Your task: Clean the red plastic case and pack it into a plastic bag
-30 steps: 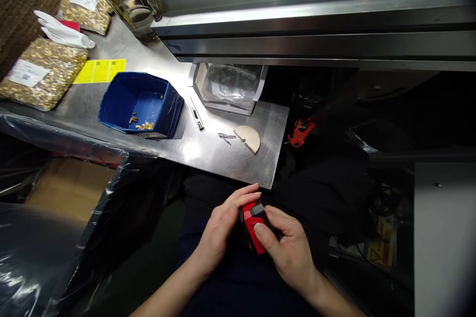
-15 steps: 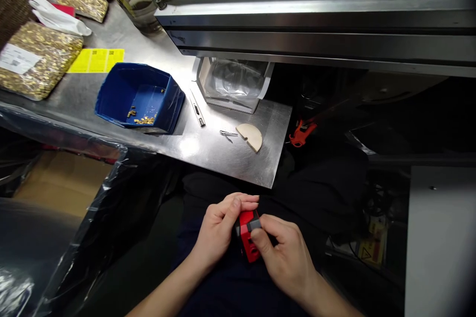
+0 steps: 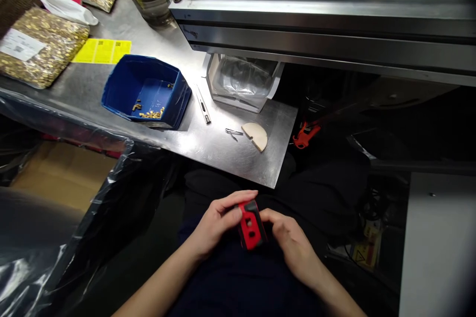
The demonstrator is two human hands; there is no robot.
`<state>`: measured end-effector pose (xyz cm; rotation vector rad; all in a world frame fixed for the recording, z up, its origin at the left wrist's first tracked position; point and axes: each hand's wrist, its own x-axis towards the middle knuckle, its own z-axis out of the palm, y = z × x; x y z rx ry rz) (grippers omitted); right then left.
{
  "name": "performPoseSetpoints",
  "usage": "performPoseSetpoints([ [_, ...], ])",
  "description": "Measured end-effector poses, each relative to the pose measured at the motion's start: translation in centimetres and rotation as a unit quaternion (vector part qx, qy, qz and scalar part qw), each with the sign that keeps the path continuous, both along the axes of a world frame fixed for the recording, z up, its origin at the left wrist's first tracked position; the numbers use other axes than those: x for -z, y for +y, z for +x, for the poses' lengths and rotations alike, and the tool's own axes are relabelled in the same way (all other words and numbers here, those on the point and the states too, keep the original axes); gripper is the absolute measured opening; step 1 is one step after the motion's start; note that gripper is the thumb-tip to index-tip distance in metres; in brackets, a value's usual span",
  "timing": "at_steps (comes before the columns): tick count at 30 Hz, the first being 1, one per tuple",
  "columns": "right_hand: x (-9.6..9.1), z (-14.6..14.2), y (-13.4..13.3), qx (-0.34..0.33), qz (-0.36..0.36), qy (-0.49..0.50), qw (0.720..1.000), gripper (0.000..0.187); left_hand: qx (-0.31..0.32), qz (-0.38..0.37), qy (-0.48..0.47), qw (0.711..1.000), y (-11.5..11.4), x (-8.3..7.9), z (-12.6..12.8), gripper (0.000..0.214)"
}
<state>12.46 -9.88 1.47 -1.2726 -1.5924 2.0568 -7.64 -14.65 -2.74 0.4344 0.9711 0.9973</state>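
Above my lap, my left hand [image 3: 219, 220] grips a small red and black block [image 3: 251, 228] from its left side. The thumb lies on the red face, with the fingers along the upper edge. Two round holes show in that face. At the block's right edge is the index fingertip of my right hand [image 3: 288, 237], its thumb lifted off the block. The other right fingers are blurred and partly hidden, so I cannot tell if they grip it.
On the metal table [image 3: 238, 163] are a blue bin [image 3: 182, 99] with small brass pieces, a knife [image 3: 203, 105], nail clippers [image 3: 233, 132] and a beige half-disc [image 3: 256, 136]. Behind stands a lined grey bin [image 3: 238, 105]. Bags of brass pieces [image 3: 44, 44] lie left, above a black-lined box [image 3: 63, 178].
The block has turned so its red face with the holes shows more. My right thumb has come off it and the right hand has shifted slightly right. The whole view has moved a little.
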Motion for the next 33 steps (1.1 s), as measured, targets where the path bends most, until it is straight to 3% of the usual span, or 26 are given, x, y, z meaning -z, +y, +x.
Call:
performPoseSetpoints([
  [2,0.3,0.1,0.2,-0.074,0.06,-0.031,0.995,0.049,-0.048,-0.096,-0.04,0.993,0.1,0.1,0.4,0.044],
  [4,0.9,-0.1,0.3,-0.108,0.12,-0.08,0.984,0.033,-0.045,-0.139,-0.038,0.989,0.6,-0.2,0.7,0.048],
  [7,1.4,-0.4,0.2,-0.109,0.185,-0.099,0.971,0.026,0.0,-0.089,0.056,0.995,2.0,-1.0,0.4,0.048],
  [10,1.1,-0.7,0.4,-0.094,0.199,-0.079,0.972,0.023,0.03,-0.033,0.099,0.994,3.2,-1.6,-0.6,0.041],
  [18,0.0,-1.6,1.1,-0.023,0.094,-0.074,0.993,0.026,0.057,0.078,0.135,0.986,2.9,-2.2,-0.9,0.035],
  [21,0.3,-1.7,1.0,-0.029,0.083,-0.098,0.991,0.031,0.002,0.043,0.15,0.988,2.8,-1.8,0.3,0.023],
  [24,1.0,-1.8,1.0,-0.018,0.051,-0.115,0.992,0.04,-0.036,-0.026,0.13,0.991,3.0,-1.0,1.2,0.032],
  [27,1.9,-1.9,1.4,0.062,-0.048,-0.078,0.994,0.046,-0.032,-0.034,0.107,0.993,3.0,-0.3,1.3,0.046],
  [29,2.4,-2.0,1.7,0.144,-0.138,-0.009,0.98,0.046,0.006,0.018,0.114,0.993,2.5,-0.1,0.9,0.051],
  [33,3.1,-1.6,2.0,0.309,-0.301,0.116,0.895,0.037,0.087,0.112,0.186,0.972,1.0,-0.5,0.2,0.111],
])
